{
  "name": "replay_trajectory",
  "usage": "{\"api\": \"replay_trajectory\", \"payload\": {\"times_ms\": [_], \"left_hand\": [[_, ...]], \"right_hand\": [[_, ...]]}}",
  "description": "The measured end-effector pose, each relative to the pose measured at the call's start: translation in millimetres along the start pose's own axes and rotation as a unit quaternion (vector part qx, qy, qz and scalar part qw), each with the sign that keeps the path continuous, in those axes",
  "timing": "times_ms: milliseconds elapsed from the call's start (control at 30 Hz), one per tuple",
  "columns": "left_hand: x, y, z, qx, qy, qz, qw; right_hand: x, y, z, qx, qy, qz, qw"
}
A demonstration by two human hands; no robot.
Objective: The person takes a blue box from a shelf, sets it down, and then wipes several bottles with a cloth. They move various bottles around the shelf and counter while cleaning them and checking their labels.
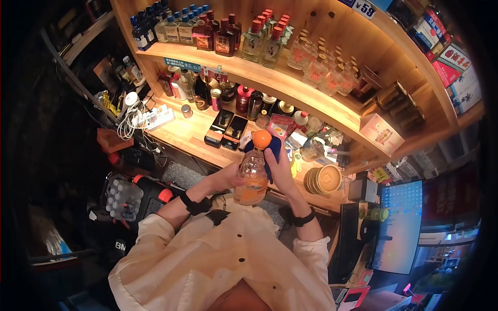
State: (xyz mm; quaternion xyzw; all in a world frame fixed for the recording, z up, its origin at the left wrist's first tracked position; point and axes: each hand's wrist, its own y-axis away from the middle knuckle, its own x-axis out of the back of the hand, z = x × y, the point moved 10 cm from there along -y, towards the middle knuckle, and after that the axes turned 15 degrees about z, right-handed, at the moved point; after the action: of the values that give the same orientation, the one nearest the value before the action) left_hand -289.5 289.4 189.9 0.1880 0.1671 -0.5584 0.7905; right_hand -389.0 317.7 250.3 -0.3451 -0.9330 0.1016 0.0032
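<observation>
A clear glass bottle (252, 173) with a round orange cap is held in front of my chest, its cap pointing away from me. My left hand (228, 177) is closed around the bottle's left side, with its fingers partly hidden behind the glass. In my right hand (281, 167) is a dark blue cloth (274, 151), pressed against the bottle's neck and upper right side. Beyond the bottle, two black boxes (235, 130) lie on the wooden counter (194, 136).
Rows of liquor bottles (225, 39) line the upper shelf (207, 58). More bottles (244, 98) crowd the counter's back. To the right are stacked wooden dishes (327, 179), a keyboard (346, 230) and a monitor (399, 225). White cables (134, 119) lie at the left.
</observation>
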Motion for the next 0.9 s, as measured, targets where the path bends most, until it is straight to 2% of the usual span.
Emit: {"api": "replay_trajectory", "payload": {"times_ms": [33, 67, 133, 300, 367, 400, 433, 467, 500, 533, 567, 600, 633, 700, 733, 767, 800, 833, 900], "left_hand": [[-1, 0, 3, -0.02, -0.051, -0.018, 0.998], [-3, -2, 5, -0.021, -0.049, -0.017, 0.998], [-8, -3, 15, -0.055, -0.141, 0.003, 0.989], [-13, -3, 29, -0.08, -0.176, 0.044, 0.98], [-4, -4, 24, -0.099, -0.18, 0.049, 0.977], [-2, -4, 12, -0.055, -0.174, 0.002, 0.983], [-1, -4, -1, -0.011, -0.168, -0.045, 0.985], [5, -6, -9, -0.014, -0.17, -0.042, 0.984], [5, -5, -24, 0.016, -0.098, -0.072, 0.993], [3, -3, -35, 0.046, -0.025, -0.101, 0.994], [5, -5, -45, 0.041, -0.031, -0.099, 0.994], [0, -4, -51, 0.06, 0.027, -0.131, 0.989], [-4, -5, -52, 0.078, 0.081, -0.165, 0.98], [-9, -3, -30, 0.094, -0.082, -0.057, 0.991], [-13, -7, -21, 0.017, -0.135, -0.108, 0.985], [-7, -1, -6, 0.013, -0.202, 0.001, 0.979], [-4, -3, -5, -0.026, -0.228, 0.022, 0.973], [0, -4, -3, -0.064, -0.253, 0.043, 0.965], [-7, 0, 0, -0.063, -0.232, 0.039, 0.97]], "right_hand": [[-3, -3, -3, 0.0, 0.002, -0.003, 1.0], [-4, -7, -13, 0.01, 0.0, 0.006, 1.0], [-6, -14, -27, 0.024, -0.02, 0.037, 0.999], [-3, -25, -22, 0.027, -0.02, 0.055, 0.998], [-2, -23, -34, 0.171, 0.057, 0.033, 0.983], [2, -25, -29, 0.173, 0.055, 0.03, 0.983], [1, -27, -15, 0.106, -0.008, -0.021, 0.994], [-5, -27, -4, 0.039, -0.071, -0.073, 0.994], [-15, -27, -4, -0.014, -0.175, -0.118, 0.977], [-21, -26, -9, -0.042, -0.222, -0.143, 0.964], [-25, -23, -15, -0.07, -0.267, -0.169, 0.946], [-24, -24, -14, -0.07, -0.262, -0.174, 0.947], [-20, -25, -13, -0.064, -0.216, -0.16, 0.961], [-8, -26, -39, 0.098, -0.012, -0.086, 0.991], [-8, -23, -47, 0.129, 0.079, -0.064, 0.986], [-8, -19, -52, 0.158, 0.169, -0.038, 0.972], [-10, -13, -62, 0.256, 0.218, 0.002, 0.942], [-11, -5, -66, 0.281, 0.252, 0.03, 0.926], [-10, 1, -61, 0.304, 0.284, 0.062, 0.907]]}}
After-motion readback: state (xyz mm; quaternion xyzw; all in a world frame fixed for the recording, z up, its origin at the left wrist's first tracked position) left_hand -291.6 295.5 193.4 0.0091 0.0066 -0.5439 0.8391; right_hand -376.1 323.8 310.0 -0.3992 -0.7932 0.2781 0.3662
